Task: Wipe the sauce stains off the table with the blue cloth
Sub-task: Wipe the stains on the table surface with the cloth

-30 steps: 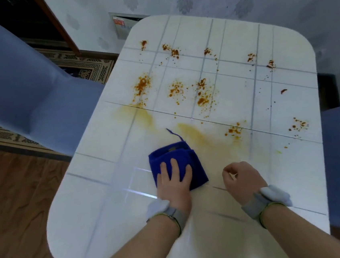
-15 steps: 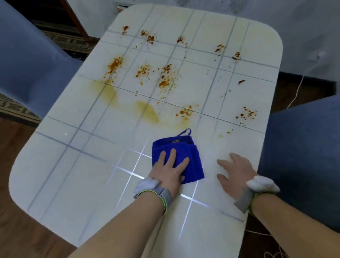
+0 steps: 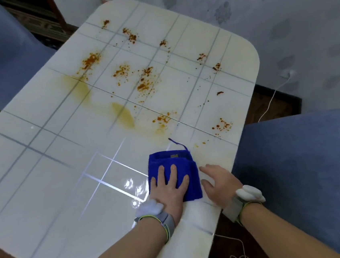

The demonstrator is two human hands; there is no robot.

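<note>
Your left hand covers the near half of the blue cloth, which in turn hides the table beneath it. The cloth's label is too small to read. The view's edges cut off both forearms and the right blue chair.

The left hand slid the blue cloth toward 3 o'clock, beside the right hand, which uncurled flat.

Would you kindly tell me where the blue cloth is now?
Head view: the blue cloth lies on the table near its right edge, under the left hand, beside the right hand.
</note>
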